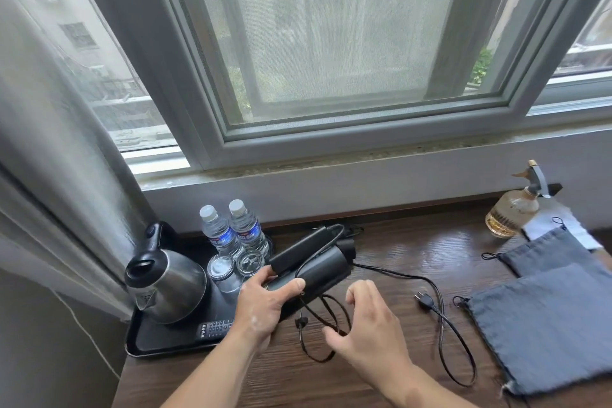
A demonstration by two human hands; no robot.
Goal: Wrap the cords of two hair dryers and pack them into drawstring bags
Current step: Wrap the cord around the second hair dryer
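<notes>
My left hand [265, 303] grips a black folded hair dryer [326, 270] by its body, lifted just above the dark wooden table [397, 248]. My right hand [367, 325] hovers beside it with curled fingers pinching a loop of the black cord [318, 318] below the dryer. Part of a second black dryer [347, 247] shows behind the first. Another cord [440, 321] snakes across the table to a plug [425, 300]. Two grey drawstring bags lie flat on the right, the nearer bag [546, 328] in front and the farther bag [549, 250] behind it.
A black tray [159, 341] at the left holds a steel kettle [165, 285], two water bottles [235, 232], two glasses [225, 270] and a remote [215, 329]. An amber spray bottle [513, 209] stands at the back right. Curtain hangs on the left; the window sill runs behind.
</notes>
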